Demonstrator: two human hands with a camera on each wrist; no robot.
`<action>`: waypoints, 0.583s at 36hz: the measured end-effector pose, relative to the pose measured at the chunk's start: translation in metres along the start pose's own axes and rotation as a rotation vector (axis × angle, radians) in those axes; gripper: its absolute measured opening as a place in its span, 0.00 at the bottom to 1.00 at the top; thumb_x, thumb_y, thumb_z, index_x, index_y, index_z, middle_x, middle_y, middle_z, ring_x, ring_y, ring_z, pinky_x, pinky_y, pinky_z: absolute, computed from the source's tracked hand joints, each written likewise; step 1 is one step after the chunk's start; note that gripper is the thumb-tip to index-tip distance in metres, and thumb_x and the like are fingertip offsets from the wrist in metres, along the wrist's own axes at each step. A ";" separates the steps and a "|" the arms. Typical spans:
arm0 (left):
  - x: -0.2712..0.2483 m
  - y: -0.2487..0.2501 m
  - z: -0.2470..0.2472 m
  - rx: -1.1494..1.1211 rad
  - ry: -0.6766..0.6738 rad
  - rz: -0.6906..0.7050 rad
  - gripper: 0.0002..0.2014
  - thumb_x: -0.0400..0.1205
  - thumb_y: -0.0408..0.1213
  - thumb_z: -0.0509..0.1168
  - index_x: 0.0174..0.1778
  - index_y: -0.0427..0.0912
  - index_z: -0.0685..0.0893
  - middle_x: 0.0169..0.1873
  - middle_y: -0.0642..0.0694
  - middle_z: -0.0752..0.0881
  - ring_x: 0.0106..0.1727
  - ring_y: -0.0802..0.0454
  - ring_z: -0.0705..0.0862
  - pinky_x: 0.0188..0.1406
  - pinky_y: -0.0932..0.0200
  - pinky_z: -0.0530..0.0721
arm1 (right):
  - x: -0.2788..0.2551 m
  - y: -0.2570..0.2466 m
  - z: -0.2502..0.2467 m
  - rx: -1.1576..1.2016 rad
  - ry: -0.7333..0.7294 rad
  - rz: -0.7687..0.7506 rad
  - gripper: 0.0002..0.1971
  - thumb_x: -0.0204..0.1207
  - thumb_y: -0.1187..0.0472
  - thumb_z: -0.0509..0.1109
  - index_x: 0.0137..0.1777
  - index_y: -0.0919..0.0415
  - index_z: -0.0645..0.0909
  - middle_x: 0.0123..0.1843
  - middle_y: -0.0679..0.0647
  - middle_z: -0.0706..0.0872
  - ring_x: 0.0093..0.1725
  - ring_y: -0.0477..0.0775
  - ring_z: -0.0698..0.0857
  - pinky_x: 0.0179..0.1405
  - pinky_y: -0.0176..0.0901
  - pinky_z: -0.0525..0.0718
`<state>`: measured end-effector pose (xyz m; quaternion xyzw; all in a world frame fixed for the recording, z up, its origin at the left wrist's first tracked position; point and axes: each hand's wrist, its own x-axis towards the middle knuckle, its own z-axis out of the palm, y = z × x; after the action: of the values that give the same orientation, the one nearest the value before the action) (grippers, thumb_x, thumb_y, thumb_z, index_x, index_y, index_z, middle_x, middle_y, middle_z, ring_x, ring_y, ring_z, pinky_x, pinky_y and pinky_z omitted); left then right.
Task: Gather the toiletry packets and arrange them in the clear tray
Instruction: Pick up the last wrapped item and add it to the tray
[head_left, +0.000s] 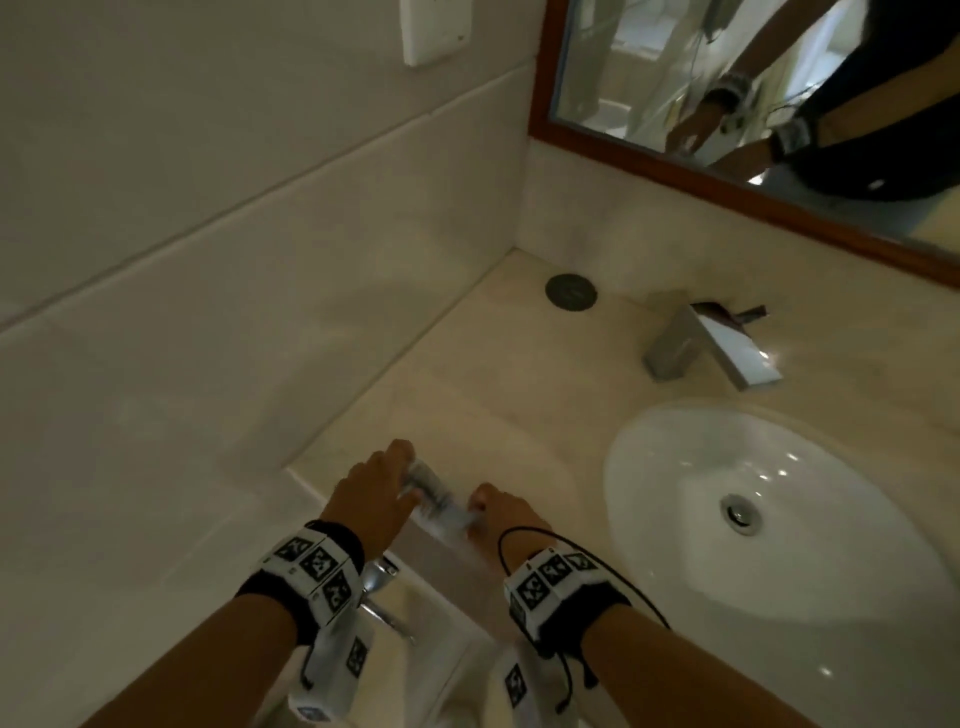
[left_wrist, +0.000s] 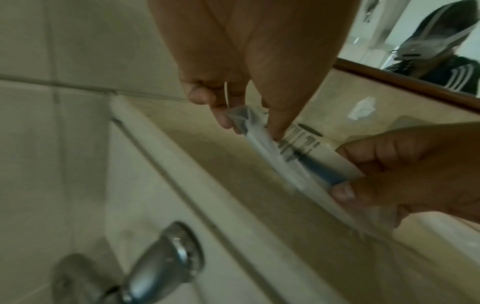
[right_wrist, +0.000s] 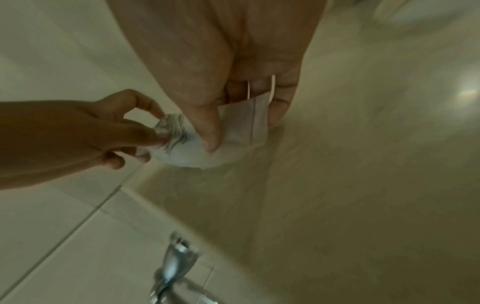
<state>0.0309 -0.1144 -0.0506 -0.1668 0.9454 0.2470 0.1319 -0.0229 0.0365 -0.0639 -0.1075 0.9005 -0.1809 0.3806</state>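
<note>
Both hands pinch one toiletry packet (head_left: 435, 499) between them above the near edge of the surface (head_left: 467, 364): left hand (head_left: 375, 486) at one end, right hand (head_left: 503, 512) at the other. Gathering seems under way; no clear tray shows, so finding it comes next, perhaps beyond the sink (head_left: 675, 571).

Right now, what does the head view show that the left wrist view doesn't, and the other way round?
Only the head view shows the white sink basin, the square faucet and a dark round cap on the counter.

Only the left wrist view shows the packet's printed black lines and a blue item inside.

Both show the left hand and right hand pinching opposite ends of one packet, and the mirror. Neither shows the clear tray.
</note>
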 end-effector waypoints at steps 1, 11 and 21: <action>0.000 0.012 0.002 -0.035 -0.005 0.025 0.17 0.82 0.39 0.62 0.65 0.45 0.69 0.57 0.40 0.81 0.57 0.39 0.82 0.57 0.47 0.82 | -0.008 0.013 -0.011 0.038 0.026 0.007 0.08 0.78 0.56 0.60 0.55 0.55 0.73 0.54 0.60 0.82 0.45 0.59 0.78 0.45 0.47 0.77; -0.010 0.224 0.072 -0.113 -0.160 0.561 0.07 0.85 0.37 0.57 0.43 0.47 0.65 0.36 0.51 0.67 0.33 0.53 0.67 0.30 0.65 0.65 | -0.123 0.209 -0.113 0.432 0.469 0.210 0.14 0.73 0.61 0.69 0.57 0.53 0.73 0.46 0.54 0.82 0.47 0.61 0.84 0.46 0.49 0.83; -0.102 0.447 0.218 -0.213 -0.338 0.810 0.06 0.85 0.35 0.56 0.43 0.40 0.68 0.37 0.47 0.68 0.35 0.50 0.67 0.37 0.61 0.66 | -0.266 0.451 -0.135 0.784 0.910 0.468 0.17 0.70 0.71 0.68 0.54 0.55 0.70 0.32 0.54 0.76 0.28 0.52 0.73 0.27 0.41 0.72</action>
<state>-0.0099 0.3904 -0.0111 0.2466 0.8690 0.3984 0.1591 0.0374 0.5686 0.0115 0.3262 0.8386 -0.4364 0.0009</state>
